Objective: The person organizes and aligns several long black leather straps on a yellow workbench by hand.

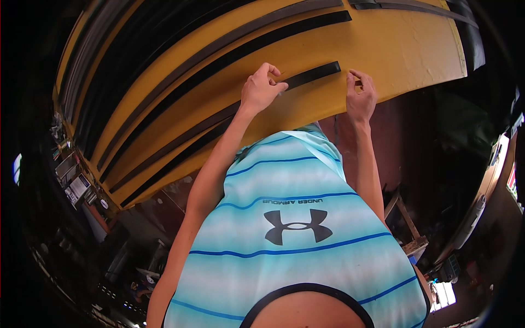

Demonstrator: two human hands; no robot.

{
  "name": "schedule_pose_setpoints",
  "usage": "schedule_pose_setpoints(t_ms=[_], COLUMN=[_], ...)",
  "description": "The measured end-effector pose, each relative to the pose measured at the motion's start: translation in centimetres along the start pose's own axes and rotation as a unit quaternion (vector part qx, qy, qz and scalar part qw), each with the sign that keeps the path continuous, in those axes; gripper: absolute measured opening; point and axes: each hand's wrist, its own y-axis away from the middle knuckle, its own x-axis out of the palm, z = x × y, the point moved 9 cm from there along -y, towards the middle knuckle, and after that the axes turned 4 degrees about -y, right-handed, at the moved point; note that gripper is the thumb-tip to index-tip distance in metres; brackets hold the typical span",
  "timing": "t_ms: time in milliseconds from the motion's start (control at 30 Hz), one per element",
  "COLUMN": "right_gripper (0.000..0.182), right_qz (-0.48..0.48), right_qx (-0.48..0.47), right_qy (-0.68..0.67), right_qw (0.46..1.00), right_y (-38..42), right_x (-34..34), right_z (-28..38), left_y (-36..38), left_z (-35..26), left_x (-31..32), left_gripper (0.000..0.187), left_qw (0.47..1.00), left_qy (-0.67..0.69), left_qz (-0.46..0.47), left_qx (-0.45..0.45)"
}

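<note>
- Several dark strips [328, 21] on yellow tabletop [407, 52]
- L hand [272, 79] blocks pt of near strip [317, 73]; thumb/index apart
- R hand [357, 82] by strip end, fingers bent, pinch unclear
- Papers [79, 186] off tabletop's L

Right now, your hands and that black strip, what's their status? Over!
Left hand at black strip, touch unclear. Right hand past its end, apart. Strip lying on yellow surface. Other strips alongside.

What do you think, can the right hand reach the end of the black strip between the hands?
Probably yes: the right hand is close to that end of the black strip, and nothing seems to lie between them. The left hand is farther along, out of the way.
</note>
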Motion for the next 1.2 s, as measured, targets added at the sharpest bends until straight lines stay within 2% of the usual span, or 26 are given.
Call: schedule_pose_setpoints(t_ms=[33,67,100,133,167,200,267,300,400,500,633,833,967,1033,1067,1133,1167,1200], right_gripper=[0.03,0.03,0.032,0.034,0.037,0.037,0.042,0.046,0.045,0.047,0.047,0.046,0.045,0.043,0.043,0.044,0.049,0.049], right_qz=[0.032,0.026,0.051,0.076,0.113,0.108,0.222,0.235,0.244,0.253,0.256,0.224,0.202,0.147,0.147,0.062,0.065,0.066], right_qx=[0.062,0.064,0.114,0.163,0.208,0.208,0.138,0.137,0.09,0.095,0.066,0.054,0.061,0.093,0.095,0.059,0.002,0.002], right_qy=[-0.068,-0.068,-0.107,-0.148,-0.257,-0.261,-0.42,-0.446,-0.476,-0.482,-0.519,-0.521,-0.491,-0.481,-0.479,-0.399,-0.244,-0.243], right_qw=[0.995,0.995,0.986,0.972,0.937,0.937,0.869,0.852,0.84,0.833,0.813,0.822,0.845,0.859,0.86,0.913,0.967,0.968], right_y=[0.0,-0.2,-0.2,-0.1,0.3,0.4,1.3,1.8,2.4,2.5,2.1,1.3,0.2,-0.5,-0.6,-1.2,-1.2,-1.4], right_x=[0.7,0.7,1.6,2.6,3.8,3.8,5.9,6.5,8.2,9.5,9.8,8.5,7.3,5.1,4.3,1.0,-0.6,-1.1], right_z=[0.1,0.6,0.2,-0.2,-0.5,-0.4,2.6,3.2,4.5,4.8,5.5,5.5,2.2,0.7,0.5,0.3,1.2,1.8], left_y=[0.3,0.5,0.8,1.1,1.2,1.3,1.6,1.8,2.1,2.4,2.9,3.1,2.9,2.8,2.7,2.9,3.1,3.5], left_z=[-0.2,-0.5,-0.9,-1.2,-1.4,-1.5,-1.3,-1.4,-1.6,-1.8,-2.0,-2.1,-2.0,-1.7,-1.9,-1.9,-2.3,-2.6], left_x=[-0.3,-0.6,-1.1,-1.6,-1.8,-2.2,-2.7,-2.9,-3.4,-3.8,-4.1,-4.3,-4.0,-3.4,-3.5,-2.9,-3.0,-3.1], left_gripper=[0.039,0.039,0.038,0.037,0.036,0.036,0.038,0.039,0.038,0.041,0.043,0.042,0.039,0.039,0.037,0.036,0.034,0.032], left_qw=[1.0,1.0,0.999,0.998,0.998,0.998,0.996,0.994,0.991,0.988,0.986,0.986,0.987,0.987,0.992,0.994,0.993,0.983], left_qy=[0.018,0.015,0.037,0.057,0.067,0.063,0.087,0.111,0.126,0.14,0.154,0.153,0.146,0.144,0.113,0.084,0.025,-0.033], left_qz=[-0.004,-0.002,0.0,0.001,0.001,0.002,0.011,0.018,0.053,0.072,0.066,0.068,0.067,0.067,0.032,-0.002,-0.057,-0.11], left_qx=[0.001,0.006,0.007,0.008,0.012,0.015,0.004,-0.007,-0.007,-0.002,-0.004,0.007,0.015,0.022,0.043,0.064,0.102,0.14])
